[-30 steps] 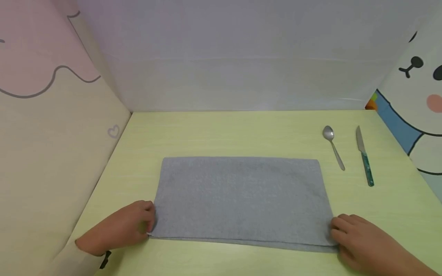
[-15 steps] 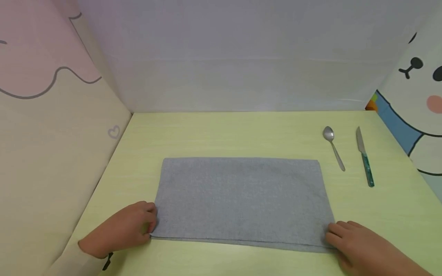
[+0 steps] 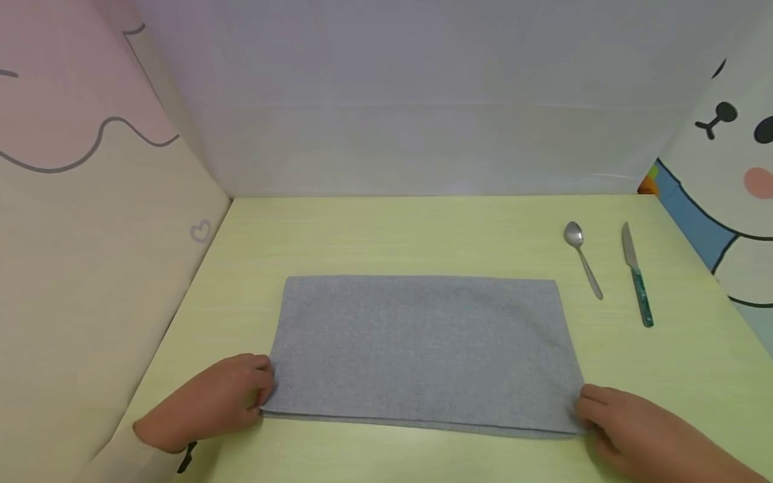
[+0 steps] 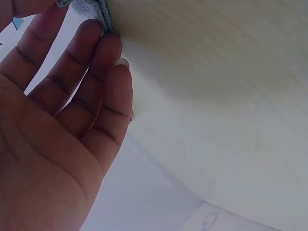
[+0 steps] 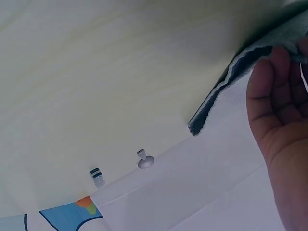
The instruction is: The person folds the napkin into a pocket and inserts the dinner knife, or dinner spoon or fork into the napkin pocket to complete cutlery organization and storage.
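Observation:
A folded grey cloth (image 3: 423, 349) lies flat on the table, its near edges almost lined up. My left hand (image 3: 232, 396) pinches its near left corner; in the left wrist view a bit of the cloth (image 4: 91, 10) shows between thumb and fingers of that hand (image 4: 53, 125). At the near right corner my right hand (image 3: 631, 426) pinches the layers. The right wrist view has the cloth's layered side edge (image 5: 216, 91) running away from the fingers of this hand (image 5: 284, 120), with the thumb mostly out of sight.
To the right of the cloth a metal spoon (image 3: 584, 260) lies on the pale yellow-green table (image 3: 392, 235). Farther right is a knife with a green handle (image 3: 641, 295). A white back wall (image 3: 423, 134) and printed side panels (image 3: 90, 235) bound the table.
My right hand has shifted a little at the near right corner, and the lower layer shows less beyond the upper edge there. The left hand has barely moved.

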Demonstrator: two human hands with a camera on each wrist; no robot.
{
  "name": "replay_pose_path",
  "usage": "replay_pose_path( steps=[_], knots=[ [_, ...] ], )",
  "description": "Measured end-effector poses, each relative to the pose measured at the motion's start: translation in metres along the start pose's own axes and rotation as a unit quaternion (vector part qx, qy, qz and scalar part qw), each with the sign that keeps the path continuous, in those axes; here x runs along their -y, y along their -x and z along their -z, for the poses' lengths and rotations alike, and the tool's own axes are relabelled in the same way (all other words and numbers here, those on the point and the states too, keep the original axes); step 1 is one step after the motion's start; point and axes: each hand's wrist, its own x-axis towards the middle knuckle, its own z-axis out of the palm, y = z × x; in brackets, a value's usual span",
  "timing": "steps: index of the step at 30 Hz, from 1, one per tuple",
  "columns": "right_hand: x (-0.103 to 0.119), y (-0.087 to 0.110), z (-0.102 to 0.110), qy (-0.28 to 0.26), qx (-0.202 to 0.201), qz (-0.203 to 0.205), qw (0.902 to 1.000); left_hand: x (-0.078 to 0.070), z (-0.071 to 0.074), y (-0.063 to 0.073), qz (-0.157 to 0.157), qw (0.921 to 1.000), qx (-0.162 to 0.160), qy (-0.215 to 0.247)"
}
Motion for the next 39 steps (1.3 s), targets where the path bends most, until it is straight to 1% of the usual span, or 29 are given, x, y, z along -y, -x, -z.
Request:
replay_pose_path(
  steps=[2, 7, 9, 11, 13, 15, 16, 18, 20, 22, 23, 25, 28, 32, 35, 39],
  knots=[
    [0.000, 0.000, 0.000, 0.000, 0.003, -0.001, 1.0000, -0.001, 0.000, 0.000, 0.004, 1.0000, -0.001, 0.002],
    [0.001, 0.001, -0.006, 0.005, 0.003, 0.018, 0.9998, -0.003, -0.003, 0.002, 0.009, 0.9999, -0.001, -0.005],
    [0.001, 0.001, -0.007, 0.009, -0.002, 0.026, 0.9996, -0.003, -0.004, 0.002, 0.008, 0.9999, 0.001, -0.008],
    [0.001, 0.001, -0.006, 0.004, 0.002, 0.021, 0.9998, -0.003, -0.003, 0.001, 0.012, 0.9998, 0.011, -0.007],
    [0.002, -0.002, -0.001, -0.002, 0.021, -0.011, 0.9997, -0.003, -0.001, -0.001, 0.026, 0.9992, 0.031, 0.002],
    [0.003, -0.008, 0.009, 0.001, 0.022, -0.047, 0.9986, -0.003, 0.005, -0.005, 0.052, 0.9978, 0.042, 0.008],
    [0.004, -0.011, 0.015, 0.009, 0.015, -0.067, 0.9976, -0.002, 0.009, -0.009, 0.066, 0.9970, 0.042, 0.005],
    [0.004, -0.021, 0.028, 0.025, -0.020, -0.098, 0.9946, -0.001, 0.017, -0.020, 0.086, 0.9959, 0.025, -0.011],
    [0.003, -0.031, 0.040, 0.043, -0.078, -0.100, 0.9909, 0.001, 0.024, -0.034, 0.097, 0.9944, -0.005, -0.041],
    [0.001, -0.043, 0.049, 0.054, -0.126, -0.090, 0.9865, 0.003, 0.029, -0.049, 0.099, 0.9922, -0.029, -0.070],
    [0.000, -0.049, 0.052, 0.057, -0.144, -0.082, 0.9845, 0.004, 0.031, -0.056, 0.099, 0.9913, -0.036, -0.078],
    [-0.003, -0.063, 0.056, 0.063, -0.161, -0.070, 0.9825, 0.008, 0.033, -0.069, 0.102, 0.9905, -0.037, -0.085],
    [-0.008, -0.080, 0.054, 0.065, -0.157, -0.063, 0.9835, 0.013, 0.033, -0.087, 0.102, 0.9914, -0.025, -0.078],
    [-0.016, -0.095, 0.046, 0.050, -0.120, -0.074, 0.9887, 0.017, 0.028, -0.104, 0.109, 0.9924, 0.013, -0.056],
    [-0.021, -0.101, 0.041, 0.036, -0.090, -0.081, 0.9920, 0.019, 0.022, -0.111, 0.126, 0.9901, 0.050, -0.037],
    [-0.029, -0.103, 0.039, 0.010, -0.071, -0.078, 0.9944, 0.024, 0.015, -0.116, 0.153, 0.9841, 0.088, -0.021]
  ],
)
